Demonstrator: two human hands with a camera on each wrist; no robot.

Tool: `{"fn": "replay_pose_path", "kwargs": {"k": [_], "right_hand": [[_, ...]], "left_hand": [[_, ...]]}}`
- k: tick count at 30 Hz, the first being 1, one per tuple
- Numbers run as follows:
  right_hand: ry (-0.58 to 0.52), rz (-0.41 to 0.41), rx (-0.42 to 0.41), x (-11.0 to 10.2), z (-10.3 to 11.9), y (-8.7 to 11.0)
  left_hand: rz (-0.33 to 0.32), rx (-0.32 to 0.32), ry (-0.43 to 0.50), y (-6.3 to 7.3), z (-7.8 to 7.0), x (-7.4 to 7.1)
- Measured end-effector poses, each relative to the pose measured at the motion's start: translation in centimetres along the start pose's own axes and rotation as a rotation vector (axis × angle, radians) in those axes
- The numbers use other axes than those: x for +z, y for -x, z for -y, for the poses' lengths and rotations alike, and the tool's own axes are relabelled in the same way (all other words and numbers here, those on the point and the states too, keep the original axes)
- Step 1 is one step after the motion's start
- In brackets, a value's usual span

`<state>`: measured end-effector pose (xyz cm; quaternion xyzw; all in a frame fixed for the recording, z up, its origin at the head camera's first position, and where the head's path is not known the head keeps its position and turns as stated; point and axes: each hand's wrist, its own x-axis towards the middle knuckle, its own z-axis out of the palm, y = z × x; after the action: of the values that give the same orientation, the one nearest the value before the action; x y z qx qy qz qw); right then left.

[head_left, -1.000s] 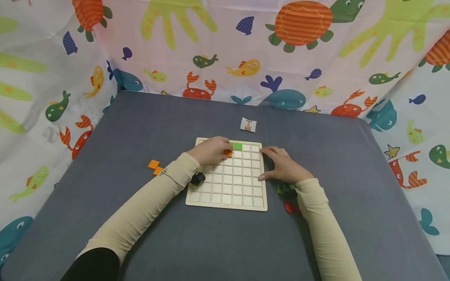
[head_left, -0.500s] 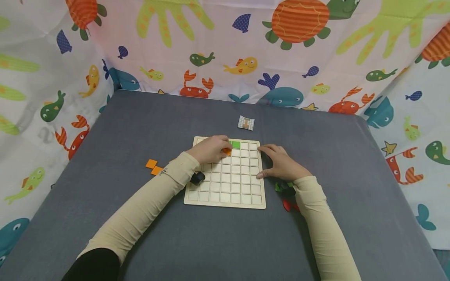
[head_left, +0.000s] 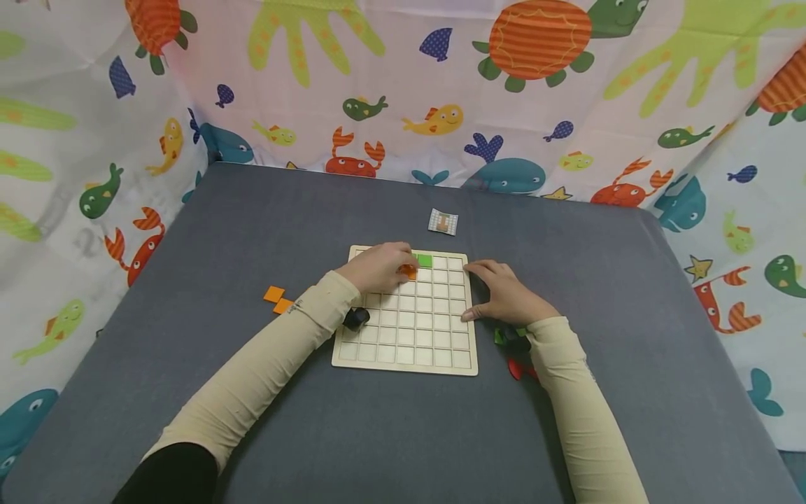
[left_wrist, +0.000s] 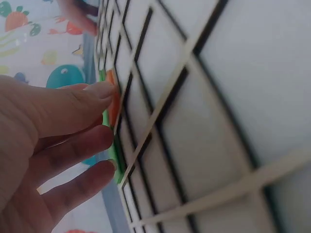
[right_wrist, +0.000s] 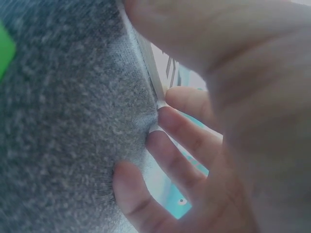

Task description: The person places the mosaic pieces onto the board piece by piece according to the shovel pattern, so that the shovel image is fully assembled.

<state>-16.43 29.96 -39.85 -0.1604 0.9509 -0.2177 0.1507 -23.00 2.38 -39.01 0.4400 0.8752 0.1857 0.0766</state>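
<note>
Orange tile (head_left: 412, 275) on board (head_left: 406, 320), as before

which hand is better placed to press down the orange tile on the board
Probably the left hand: it is at the orange tile, while the right hand is at the right edge of the board.

place: curtained tabletop nook | signs: sea-animal curtain (head_left: 397, 80) behind and beside grey table (head_left: 403, 434) | room type: unclear

The left hand (head_left: 380, 268) partly hides an orange tile (head_left: 412, 274) near the grid board's (head_left: 406, 337) far edge.
</note>
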Motion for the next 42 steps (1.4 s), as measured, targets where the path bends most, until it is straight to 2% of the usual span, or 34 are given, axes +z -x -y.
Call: {"fn": "replay_pose_path", "kwargs": {"k": [6, 9, 14, 18, 23, 27, 30, 35, 42], "right_hand": [[0.003, 0.008, -0.007, 0.1, 0.3, -0.1], [0.017, 0.015, 0.001, 0.1, 0.5, -0.2], [0.046, 0.03, 0.024, -0.1, 0.8, -0.2], [0.065, 0.039, 0.059, -0.1, 1.1, 0.1], [0.077, 0.046, 0.11, 0.1, 1.8, 0.5], [0.115, 0.034, 0.165, 0.0, 2.1, 0.9], [0.146, 0.02, 0.209, -0.1, 2.4, 1.0], [0.148, 0.014, 0.233, -0.4, 3.1, 1.0], [0.16, 0.028, 0.21, -0.3, 3.2, 0.6]], "left_hand": [[-0.068, -0.051, 0.04, 1.6, 0.8, -1.6], [-0.101, -0.061, 0.045, 3.1, 1.1, -2.6], [-0.127, -0.115, 0.013, 6.0, 2.0, -3.8], [-0.128, -0.155, -0.002, 8.6, 3.1, -3.9], [-0.138, -0.238, -0.014, 12.1, 4.5, -3.6], [-0.153, -0.28, -0.02, 14.1, 5.2, -3.6], [-0.137, -0.313, -0.012, 15.2, 5.7, -3.8], [-0.086, -0.374, 0.009, 17.2, 6.7, -4.2], [-0.031, -0.299, -0.021, 19.7, 8.1, -4.0]]}}
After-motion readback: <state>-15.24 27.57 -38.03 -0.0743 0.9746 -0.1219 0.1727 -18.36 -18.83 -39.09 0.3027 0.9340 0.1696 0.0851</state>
